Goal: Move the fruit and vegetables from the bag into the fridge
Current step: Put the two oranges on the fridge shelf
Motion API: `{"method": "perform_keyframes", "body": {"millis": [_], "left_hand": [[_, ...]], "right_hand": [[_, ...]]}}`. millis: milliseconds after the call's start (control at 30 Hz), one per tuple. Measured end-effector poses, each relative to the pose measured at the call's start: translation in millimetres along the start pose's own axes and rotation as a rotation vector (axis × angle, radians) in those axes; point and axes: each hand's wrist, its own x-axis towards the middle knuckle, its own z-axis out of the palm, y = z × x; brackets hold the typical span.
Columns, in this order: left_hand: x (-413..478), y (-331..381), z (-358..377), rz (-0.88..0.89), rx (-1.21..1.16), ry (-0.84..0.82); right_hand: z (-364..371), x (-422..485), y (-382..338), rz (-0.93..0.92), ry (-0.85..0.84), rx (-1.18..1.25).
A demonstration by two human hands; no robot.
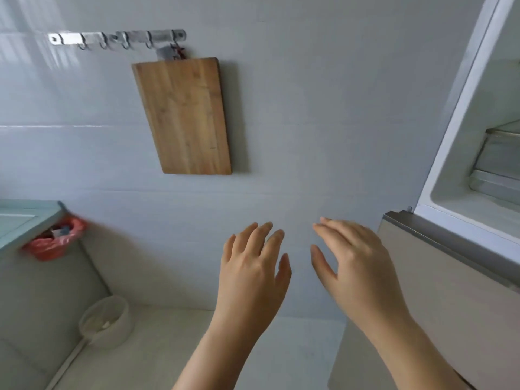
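Hovering before the tiled wall (pixel 309 108), the left hand (pixel 250 266) and right hand (pixel 357 266) are held empty, fingers loosely spread. The fridge (pixel 464 305) is cut off at right, upper compartment open. A red bag (pixel 53 240) is hung at the worktop (pixel 25 220) corner, contents blurred.

Both hands are raised in front of a pale tiled wall (pixel 309 108), fingers extended and relaxed, holding nothing. The left hand (pixel 250 266) and right hand (pixel 354 263) are side by side, apart. A wooden cutting board (pixel 183 116) hangs from a metal hook rail (pixel 118 38). The fridge (pixel 461 170) stands at right, upper compartment open. A red plastic bag (pixel 53 240) hangs at the table (pixel 25 220) edge, left. A white bin (pixel 105 322) stands on the floor (pixel 174 347).
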Motion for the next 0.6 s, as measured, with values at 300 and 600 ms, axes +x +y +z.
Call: {"method": "perform_keyframes", "body": {"millis": [300, 600], "left_hand": [[-89.3, -116.7, -111.1, -0.192, 0.161, 0.045], [-208.4, -217.0, -230.0, -0.453, 0.349, 0.163]], "right_hand": [[34.2, -9.1, -170.0, -0.133, -0.081, 0.188], [65.3, -35.4, -355.4, -0.321, -0.175, 0.455]]}}
